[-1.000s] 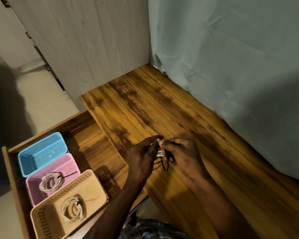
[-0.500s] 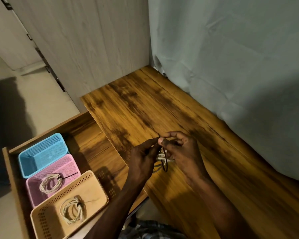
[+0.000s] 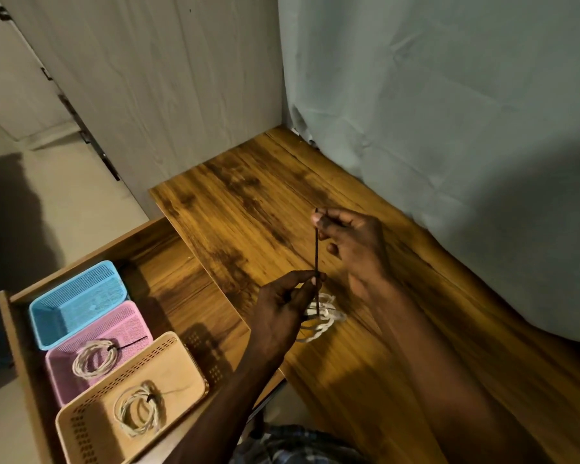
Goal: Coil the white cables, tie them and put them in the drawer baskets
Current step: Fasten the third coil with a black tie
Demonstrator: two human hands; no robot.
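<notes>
Cable number three is under way at the wooden desk (image 3: pixel 365 380). The right hand (image 3: pixel 352 249) pinches the top end of a thin black tie (image 3: pixel 316 249) between thumb and forefinger, other fingers loosely curled, and draws it up taut. The left hand (image 3: pixel 283 313) pinches the tie's lower end, with the white cable coil (image 3: pixel 322 318) bunched just under its fingers and resting on or just above the desk; from here I can't quite tell whether the tie is cinched round the coil yet, since the fingers hide the spot.

Down in the open drawer (image 3: pixel 168 262), two coils are done: one tied coil (image 3: pixel 94 358) lies in the pink basket (image 3: pixel 128 319) and another tied coil (image 3: pixel 139 408) in the beige basket (image 3: pixel 188 373). The blue basket (image 3: pixel 77 296) holds nothing I can see, so it looks to be the last stop. What's left, I'd say: finish this tie, then drop the coil in
</notes>
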